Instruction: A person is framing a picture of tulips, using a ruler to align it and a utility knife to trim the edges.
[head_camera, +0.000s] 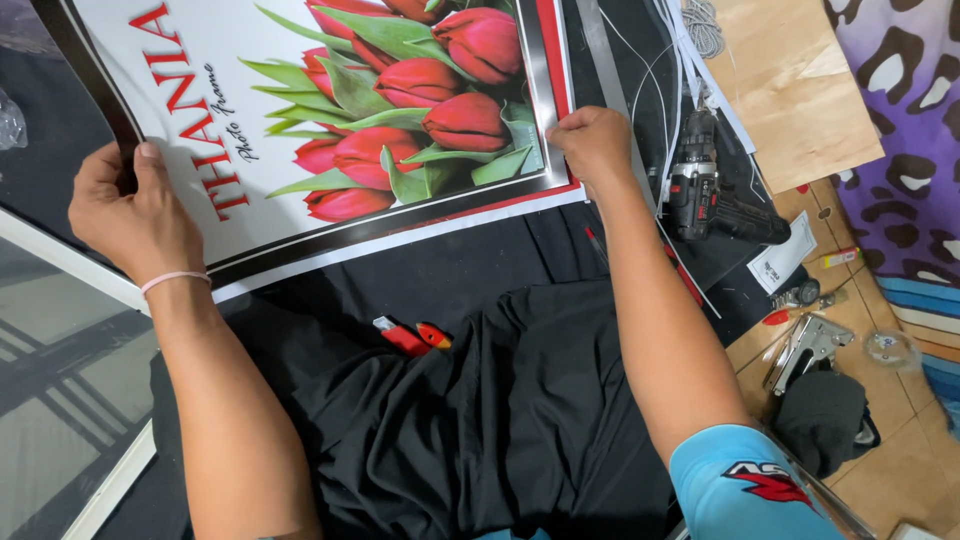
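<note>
I hold a large glossy printed sheet with red tulips, green leaves and a black-and-red border (400, 110) by its near edge, my hands set well apart. My left hand (135, 210) is clamped on the sheet's left corner, thumb on top of the white margin and fingers curled under it; a thin pink band (172, 280) circles that wrist. My right hand (592, 145) presses down on the sheet's right corner, knuckles up, fingertips on the border; whether those fingers actually pinch the sheet or only rest on it I cannot tell from this angle.

The sheet lies tilted over a surface draped in crumpled black cloth (500, 420). On the cloth, between my forearms, sits a small red and orange utility cutter (410, 337). A red pen-like stick (595, 243) lies just beside my right forearm.

To the right, near my right hand, a black and grey cordless drill (705, 190) rests on a dark panel. Farther right, on the tiled floor (890, 450), there is a metal staple gun (812, 345), and a pale plywood board (790, 80) lies beyond it. At my left, a white-edged frame with a glass pane (70, 390) leans below the cloth.
</note>
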